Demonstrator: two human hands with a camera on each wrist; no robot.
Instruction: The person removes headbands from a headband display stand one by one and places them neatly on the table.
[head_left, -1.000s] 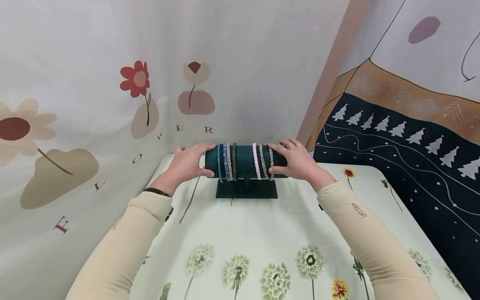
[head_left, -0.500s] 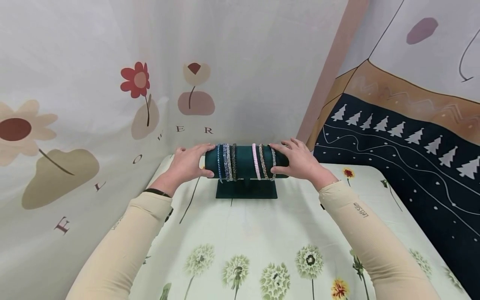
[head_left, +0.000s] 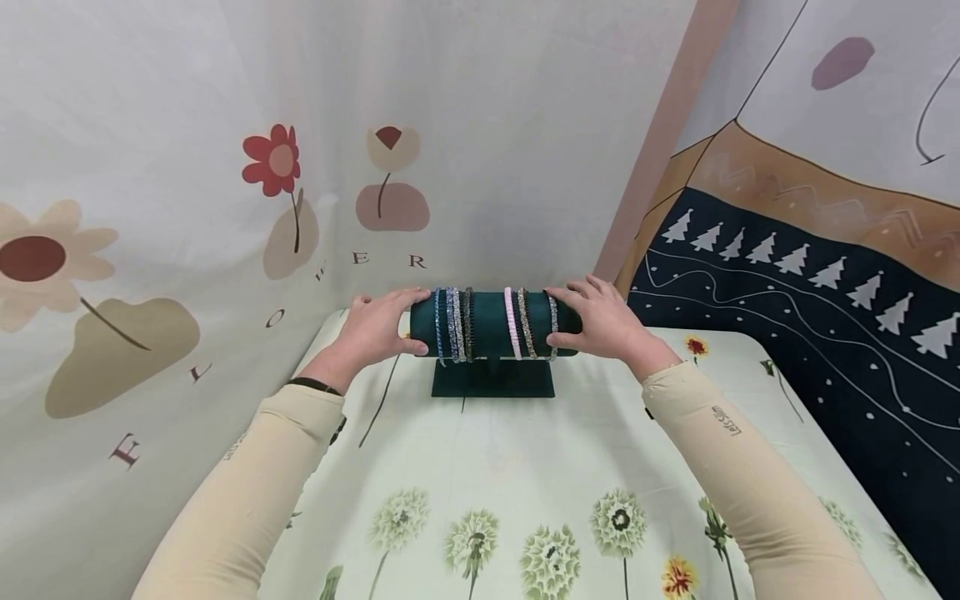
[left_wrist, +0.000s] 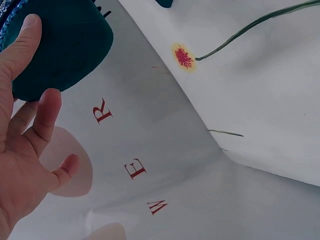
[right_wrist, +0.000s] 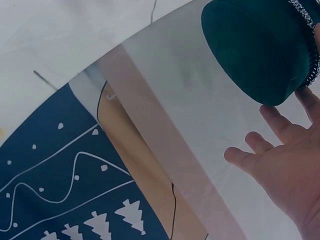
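A dark green bracelet display stand [head_left: 491,325] stands on the table, its padded bar lying crosswise over a flat base [head_left: 492,382]. My left hand [head_left: 367,328] grips the bar's left end, thumb in front and fingers over the top; the left wrist view shows that thumb [left_wrist: 27,42] on the rounded end. Near the right end, my right hand [head_left: 603,325] pinches a silver bracelet [head_left: 553,323] around the bar between thumb and fingers. A pink bracelet [head_left: 512,323] and a gold-toned bracelet [head_left: 527,325] sit left of it. Further left are a blue bracelet [head_left: 438,325] and several sparkly and black ones.
A pale tablecloth [head_left: 510,450] printed with dandelions and flowers covers the table. Behind the stand hangs a whitish curtain [head_left: 510,150] with flower prints and letters. A dark blue cloth [head_left: 787,300] with white trees hangs along the right side.
My right hand has slid a little to the right along the bar, and the silver bracelet has moved with it, away from the gold-toned one. The left hand and the stand have stayed put.
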